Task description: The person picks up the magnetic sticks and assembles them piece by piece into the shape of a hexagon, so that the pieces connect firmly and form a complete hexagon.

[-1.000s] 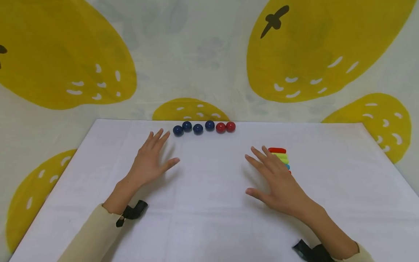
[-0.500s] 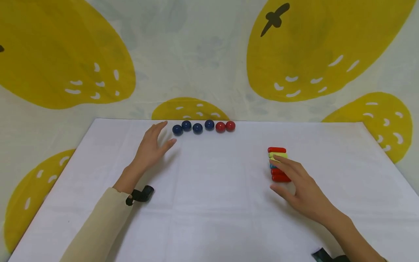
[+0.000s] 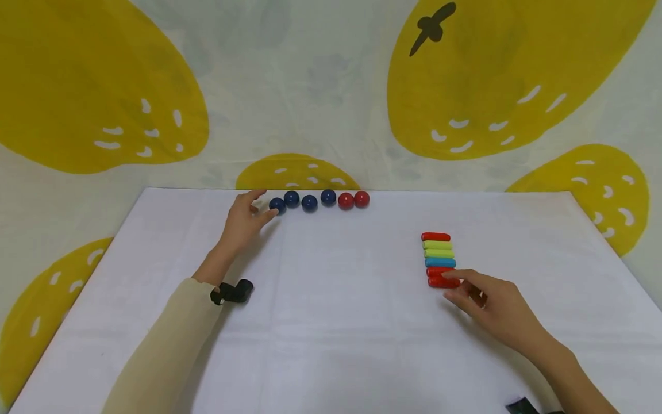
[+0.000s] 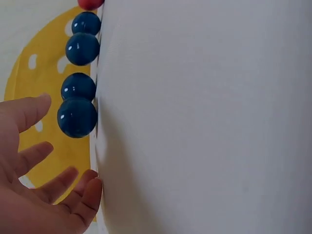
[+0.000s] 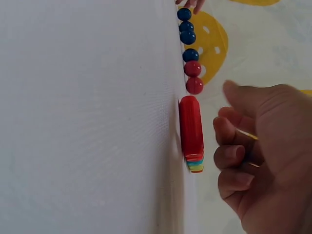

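In the head view my left hand (image 3: 239, 227) reaches to the left end of a row of glossy balls, thumb and forefinger around the leftmost dark blue ball (image 3: 277, 205). The left wrist view shows a gap between the fingers and the nearest blue ball (image 4: 77, 117). At the right my right hand (image 3: 499, 307) hovers by the near end of a column of short coloured sticks, over the nearest red stick (image 3: 443, 282). Thumb and forefinger are apart, the other fingers bent. In the right wrist view they stand off from the red stick (image 5: 191, 126), holding nothing.
Several blue balls and two red balls (image 3: 346, 200) line the far edge of the white-covered table (image 3: 331, 322). Red, yellow-green and blue sticks (image 3: 440, 263) lie side by side. Behind the table hangs a cloth (image 3: 310, 86) printed with yellow fruit.
My left hand has moved forward and right to the leftmost blue ball, its fingers drawing in. My right hand has moved right and nearer, uncovering the sticks, its fingers bending. Balls and sticks stay put.
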`<state>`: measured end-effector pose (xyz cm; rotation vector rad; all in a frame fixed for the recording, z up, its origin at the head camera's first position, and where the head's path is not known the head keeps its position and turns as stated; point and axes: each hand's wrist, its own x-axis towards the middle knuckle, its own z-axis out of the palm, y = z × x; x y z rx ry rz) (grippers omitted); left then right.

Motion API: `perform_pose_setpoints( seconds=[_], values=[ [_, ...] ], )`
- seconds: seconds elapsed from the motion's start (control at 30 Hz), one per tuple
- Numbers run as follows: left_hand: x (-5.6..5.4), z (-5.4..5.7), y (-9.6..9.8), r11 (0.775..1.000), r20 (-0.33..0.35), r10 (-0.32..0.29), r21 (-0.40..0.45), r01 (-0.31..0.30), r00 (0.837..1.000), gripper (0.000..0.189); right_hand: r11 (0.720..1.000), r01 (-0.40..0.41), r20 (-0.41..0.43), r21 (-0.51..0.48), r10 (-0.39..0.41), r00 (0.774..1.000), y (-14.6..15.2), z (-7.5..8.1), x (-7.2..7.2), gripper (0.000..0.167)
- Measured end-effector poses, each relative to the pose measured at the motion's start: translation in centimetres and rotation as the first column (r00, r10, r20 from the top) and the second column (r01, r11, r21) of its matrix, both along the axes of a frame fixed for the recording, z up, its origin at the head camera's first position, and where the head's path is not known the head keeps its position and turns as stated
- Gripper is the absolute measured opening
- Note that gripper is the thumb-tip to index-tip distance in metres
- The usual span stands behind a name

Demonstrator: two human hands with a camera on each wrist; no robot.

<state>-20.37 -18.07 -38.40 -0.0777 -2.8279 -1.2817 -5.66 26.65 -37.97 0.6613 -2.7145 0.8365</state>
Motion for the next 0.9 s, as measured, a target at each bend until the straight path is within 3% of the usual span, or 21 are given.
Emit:
perform_pose_setpoints(
  seconds=[0.4, 0.9],
  values=[
    [-0.9, -0.2, 0.3, 0.998, -0.017, -0.024, -0.050, 0.023, 1.000, 0.054, 0.998, 0.045, 0.087, 0.032, -0.048, 0.995, 0.6, -1.8, -0.1, 0.038],
    [-1.5, -0.7, 0.9, 0.997, -0.024, -0.029, -0.077, 0.027, 0.999, 0.041, 0.997, 0.076, 0.047, 0.031, -0.077, 0.996, 1.1, -2.5, -0.2, 0.037]
  ],
)
